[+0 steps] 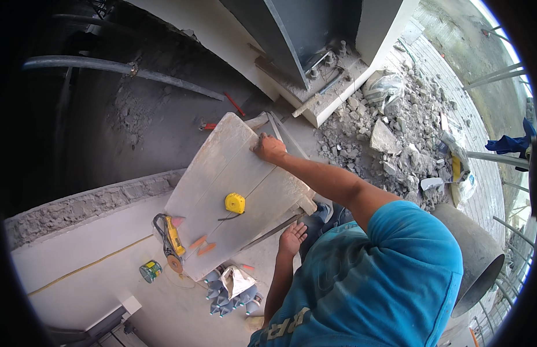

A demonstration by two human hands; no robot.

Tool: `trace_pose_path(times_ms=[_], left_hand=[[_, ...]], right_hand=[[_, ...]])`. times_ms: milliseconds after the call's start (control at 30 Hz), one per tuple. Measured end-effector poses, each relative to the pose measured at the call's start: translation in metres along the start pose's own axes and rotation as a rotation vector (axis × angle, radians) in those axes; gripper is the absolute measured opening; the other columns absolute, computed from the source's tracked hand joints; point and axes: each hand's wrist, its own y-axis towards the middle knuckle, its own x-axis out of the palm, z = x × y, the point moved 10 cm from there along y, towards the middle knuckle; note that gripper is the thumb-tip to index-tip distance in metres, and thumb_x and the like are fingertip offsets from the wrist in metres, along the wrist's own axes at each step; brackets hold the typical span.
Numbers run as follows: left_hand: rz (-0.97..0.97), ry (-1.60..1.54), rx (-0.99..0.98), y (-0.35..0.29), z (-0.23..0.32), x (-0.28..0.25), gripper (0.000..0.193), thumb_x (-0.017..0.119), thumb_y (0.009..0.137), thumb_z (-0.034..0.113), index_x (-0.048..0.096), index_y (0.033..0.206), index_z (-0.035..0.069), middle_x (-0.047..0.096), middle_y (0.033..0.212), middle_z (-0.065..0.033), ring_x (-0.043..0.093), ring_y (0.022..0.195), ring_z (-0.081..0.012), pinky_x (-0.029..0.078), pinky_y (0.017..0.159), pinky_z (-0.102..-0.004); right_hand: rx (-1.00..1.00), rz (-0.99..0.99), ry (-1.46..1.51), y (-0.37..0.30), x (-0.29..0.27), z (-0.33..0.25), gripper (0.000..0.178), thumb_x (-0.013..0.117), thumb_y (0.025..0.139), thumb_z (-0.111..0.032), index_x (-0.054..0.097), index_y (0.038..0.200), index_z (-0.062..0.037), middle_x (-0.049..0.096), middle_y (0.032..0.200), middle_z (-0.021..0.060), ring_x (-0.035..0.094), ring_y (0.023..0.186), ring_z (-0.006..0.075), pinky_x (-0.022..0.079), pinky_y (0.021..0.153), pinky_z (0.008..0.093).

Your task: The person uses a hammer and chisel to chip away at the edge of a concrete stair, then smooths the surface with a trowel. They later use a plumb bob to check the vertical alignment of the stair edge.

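Note:
A wide, dusty wooden board surface (pixel 222 168) with plank seams lies before me. My right hand (pixel 270 148) rests on its far right part with fingers curled in; whatever they hold, if anything, is hidden. Close to the board's near edge, my left hand (pixel 293 237) is held palm up, fingers stretched out and nothing in it. A yellow tape measure (pixel 235 202) sits on the boards, with a dark strap or tape end beside it. Two small orange pieces (pixel 206 248) lie toward the left edge. Just past that edge is a yellow angle grinder (pixel 173 237) with a brown disc.
Grey bottles (pixel 225 302) and a white sack (pixel 236 281) stand on the floor near a green can (pixel 150 270). Broken rubble (pixel 390 139) is heaped at right, beside a large cylinder (pixel 471 248). A metal pipe (pixel 124 68) crosses the upper left; a low rough-topped wall (pixel 95 202) runs below.

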Motion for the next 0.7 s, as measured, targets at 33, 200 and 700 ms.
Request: trace_pose_path(times_ms=[33,200,700], left_hand=[[0.029,0.002,0.033,-0.012,0.007,-0.024,0.062,0.036,0.095,0.043,0.025,0.141,0.002,0.04,0.14,-0.0158,0.041,0.127,-0.0321,0.034,0.1,-0.0465],[0.544,-0.712,0.424,-0.09,0.049,-0.171,0.081,0.041,0.088,0.058,0.017,0.143,0.004,0.032,0.144,-0.0172,0.038,0.128,-0.0332,0.035,0.101,-0.049],[0.599,-0.655,0.578,-0.055,0.135,-0.256,0.049,0.049,0.086,0.04,0.047,0.129,0.015,0.051,0.131,-0.0051,0.049,0.121,-0.0266,0.042,0.098,-0.0489]], right_hand=[[0.024,-0.033,0.006,-0.008,0.0,0.008,0.062,0.06,0.081,-0.05,0.048,0.12,-0.0037,0.057,0.115,0.0188,0.057,0.107,0.0351,0.046,0.089,0.0436],[0.073,-0.1,0.0,-0.055,0.002,0.048,0.061,0.055,0.084,-0.051,0.045,0.12,-0.0033,0.058,0.114,0.0211,0.058,0.105,0.0368,0.048,0.086,0.0444],[0.079,0.084,0.042,-0.089,-0.011,0.073,0.061,0.055,0.081,-0.058,0.063,0.094,0.0008,0.065,0.092,0.0207,0.062,0.092,0.0368,0.048,0.079,0.0452]])
